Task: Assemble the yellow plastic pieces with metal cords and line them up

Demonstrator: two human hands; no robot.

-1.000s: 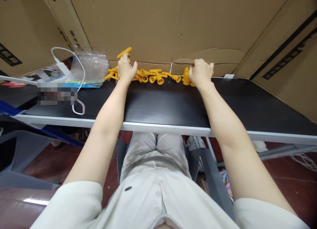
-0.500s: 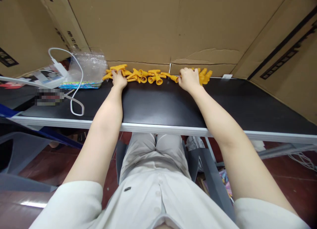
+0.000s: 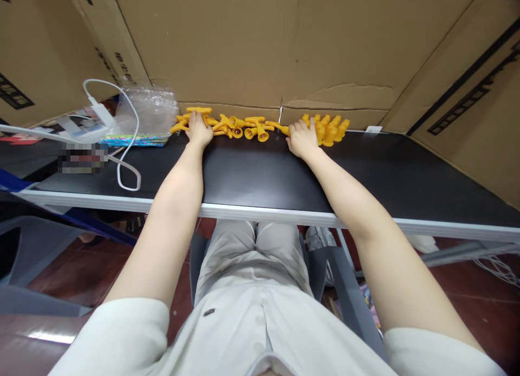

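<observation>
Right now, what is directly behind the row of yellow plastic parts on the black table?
A brown cardboard wall stands right behind the yellow plastic parts. The hands cover some parts.

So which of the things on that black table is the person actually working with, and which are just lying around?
In use:
- yellow plastic pieces, in a row along the table's far edge
- left hand, resting on them
- right hand, touching them

Lying about:
- white cable
- clear plastic bag
- cardboard boxes
- black table

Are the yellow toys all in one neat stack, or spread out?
Spread out. The yellow toys lie in a loose row along the table's far edge, with a tighter bunch at the right hand.
</observation>
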